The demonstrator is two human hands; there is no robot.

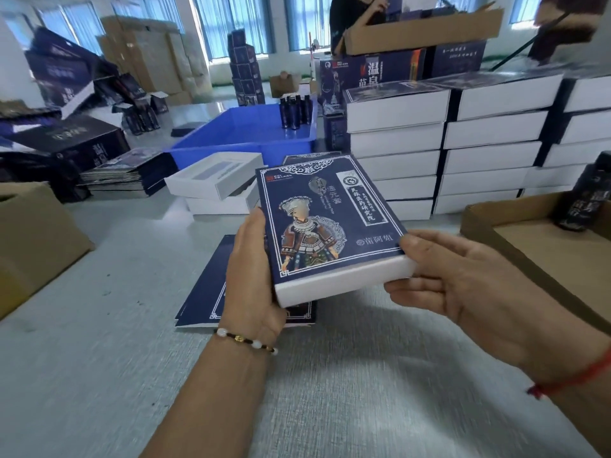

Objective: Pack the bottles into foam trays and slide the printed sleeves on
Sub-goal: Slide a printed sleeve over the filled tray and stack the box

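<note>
I hold a white foam tray with a dark blue printed sleeve (325, 219) on it above the table; the sleeve shows a figure in costume. The tray's white end (344, 285) sticks out toward me. My left hand (253, 276) grips its left side. My right hand (463, 276) holds the near right corner, thumb on top and fingers underneath. Flat blue sleeves (205, 292) lie on the table below. Two white foam trays (215, 183) are stacked behind. Dark bottles (295, 112) stand in a blue bin (238, 140).
Stacks of sleeved white boxes (446, 143) fill the right back. An open cardboard box (542, 246) sits at right, another carton (29, 239) at left. Dark blue packaging (72, 140) is piled at left. A person (360, 18) stands across the table.
</note>
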